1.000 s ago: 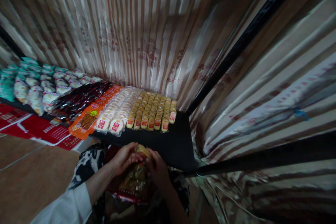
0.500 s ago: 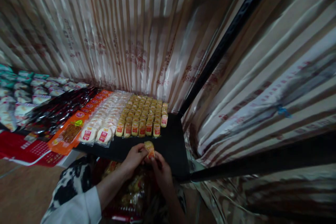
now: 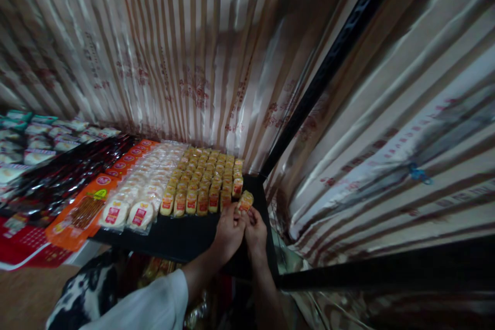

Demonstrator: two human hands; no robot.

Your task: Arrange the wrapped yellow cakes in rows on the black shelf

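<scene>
Between the fingertips of my left hand (image 3: 231,227) and my right hand (image 3: 255,228) is a small yellow packaged snack (image 3: 245,201) with an orange-red label. Both hands are closed on it, side by side, above the right part of the black shelf (image 3: 185,237). Just beyond and to the left stand tight rows of matching yellow snack packs (image 3: 203,180), their front ones showing red labels. My left fingers are close to the front right pack of these rows; whether they touch it I cannot tell.
Left of the rows lie white round crackers (image 3: 141,214) in clear wrap, orange packs (image 3: 87,211) of brown sticks, dark glossy packs (image 3: 69,170) and white bags (image 3: 38,157). A black post (image 3: 309,103) rises at the shelf's right corner. Striped sheeting (image 3: 193,62) hangs behind.
Both hands have moved right and forward with the yellow packaged snack, from the shelf's front edge to the right end of the rows. The view has shifted slightly.
</scene>
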